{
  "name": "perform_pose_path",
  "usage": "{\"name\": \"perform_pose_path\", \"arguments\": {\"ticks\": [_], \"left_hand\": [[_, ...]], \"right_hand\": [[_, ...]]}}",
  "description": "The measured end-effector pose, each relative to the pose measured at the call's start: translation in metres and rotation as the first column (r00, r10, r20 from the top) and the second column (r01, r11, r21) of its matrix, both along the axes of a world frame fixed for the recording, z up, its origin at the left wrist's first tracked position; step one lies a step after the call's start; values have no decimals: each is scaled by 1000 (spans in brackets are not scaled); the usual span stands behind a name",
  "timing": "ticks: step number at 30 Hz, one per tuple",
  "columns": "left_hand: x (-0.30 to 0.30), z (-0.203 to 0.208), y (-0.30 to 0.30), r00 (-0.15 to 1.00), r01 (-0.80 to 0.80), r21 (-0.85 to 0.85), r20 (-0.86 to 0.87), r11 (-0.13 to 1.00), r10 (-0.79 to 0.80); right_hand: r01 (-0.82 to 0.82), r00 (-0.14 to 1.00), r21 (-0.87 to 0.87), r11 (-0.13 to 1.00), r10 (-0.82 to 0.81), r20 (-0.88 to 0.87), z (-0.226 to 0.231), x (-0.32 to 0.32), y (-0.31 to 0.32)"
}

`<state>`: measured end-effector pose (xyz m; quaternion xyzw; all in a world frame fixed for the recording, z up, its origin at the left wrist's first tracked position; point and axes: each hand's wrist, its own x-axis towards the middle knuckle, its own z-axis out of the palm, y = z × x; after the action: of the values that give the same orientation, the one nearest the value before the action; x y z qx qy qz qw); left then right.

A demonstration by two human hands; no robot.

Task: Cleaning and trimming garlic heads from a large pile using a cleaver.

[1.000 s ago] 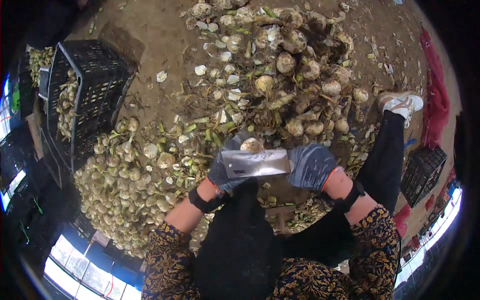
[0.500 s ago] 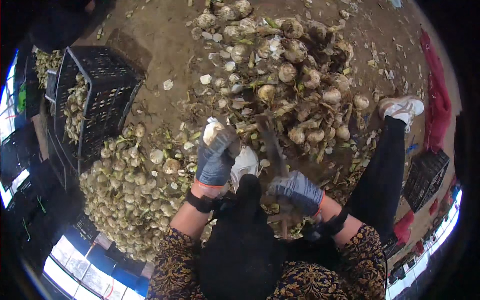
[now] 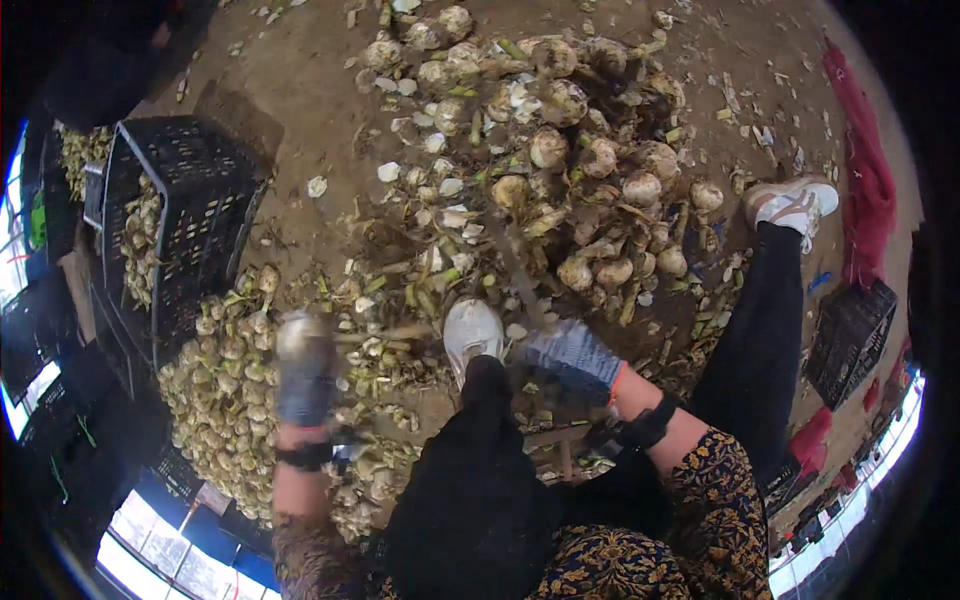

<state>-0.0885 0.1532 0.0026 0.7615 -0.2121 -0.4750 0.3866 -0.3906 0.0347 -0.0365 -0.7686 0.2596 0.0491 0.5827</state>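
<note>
Grey gloves (image 3: 592, 368) are covering both my hands: the left hand (image 3: 308, 375) is hovering over the edge of a garlic heap (image 3: 225, 405), with a blurred garlic bulb (image 3: 305, 333) showing at its fingertips, though I cannot tell how closed its fingers are. My right hand (image 3: 572, 358) is gripping a cleaver (image 3: 519, 278), fingers folded around it, the blurred blade pointing away from me, near my white shoe (image 3: 473, 328).
</note>
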Motion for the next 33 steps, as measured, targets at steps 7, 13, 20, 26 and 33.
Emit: {"name": "perform_pose_path", "arguments": {"ticks": [7,13,20,26,33], "left_hand": [[69,-25,39,774,-245,-241,535,939,339],[-132,-57,-118,656,692,-198,575,695,-490],[-177,-95,-168,283,807,301,559,508,-780],[-98,-113,-117,385,723,298,576,623,-721],[5,-124,-29,693,420,508,356,753,-627]], "right_hand": [[221,963,-148,964,-240,-124,-11,-50,-37],[49,986,-595,803,-133,-99,-7,-61,-27],[-119,941,-629,768,-114,-319,5,-74,-24],[-125,857,-507,853,-164,-489,-14,-81,-34],[234,849,-196,952,-298,-436,-35,-80,-26]]}}
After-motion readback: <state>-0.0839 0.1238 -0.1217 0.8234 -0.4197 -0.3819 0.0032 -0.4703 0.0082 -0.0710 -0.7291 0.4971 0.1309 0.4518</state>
